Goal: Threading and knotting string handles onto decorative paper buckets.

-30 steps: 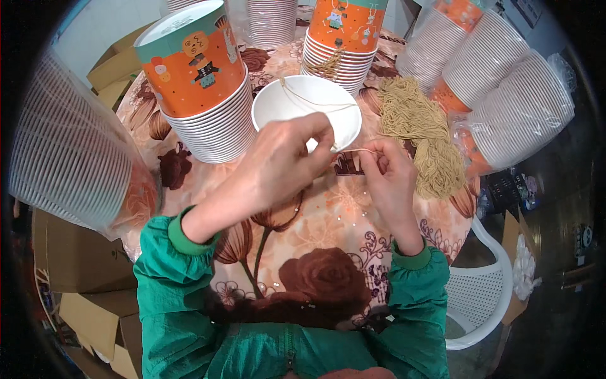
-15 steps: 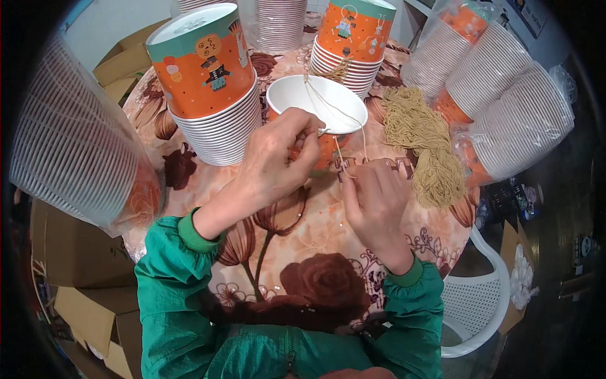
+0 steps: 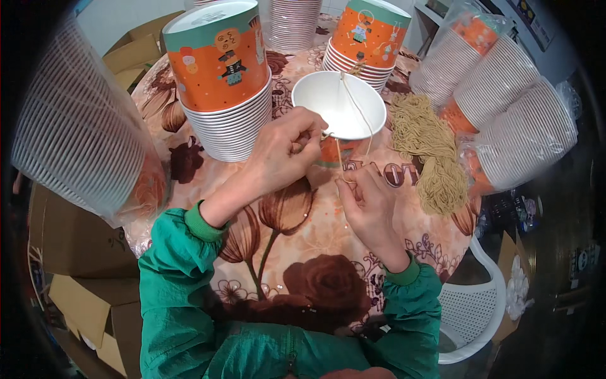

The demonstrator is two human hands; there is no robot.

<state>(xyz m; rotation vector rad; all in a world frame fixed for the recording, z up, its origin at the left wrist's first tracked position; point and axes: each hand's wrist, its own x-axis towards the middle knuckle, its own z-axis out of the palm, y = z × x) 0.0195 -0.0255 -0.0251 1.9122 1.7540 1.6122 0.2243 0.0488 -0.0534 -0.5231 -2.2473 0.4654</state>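
A white paper cup (image 3: pixel 338 104) with an orange side stands on the round table with a flowered cloth (image 3: pixel 297 234), its mouth facing up. A thin tan string (image 3: pixel 353 101) crosses its mouth and runs down its near side. My left hand (image 3: pixel 284 148) pinches the cup's near rim where the string passes. My right hand (image 3: pixel 369 202) hovers below the cup and pinches the string's lower end between thumb and finger.
A bundle of tan strings (image 3: pixel 429 148) lies right of the cup. Two stacks of orange cups (image 3: pixel 221 76) (image 3: pixel 366 38) stand behind it. Bagged cup stacks lie at the left (image 3: pixel 82 139) and right (image 3: pixel 511 120). Cardboard boxes (image 3: pixel 76 290) and a white plastic chair (image 3: pixel 470 309) surround the table.
My right hand has slid down toward me, drawing the string longer. My left hand has stayed at the cup's rim. The view has shifted slightly.
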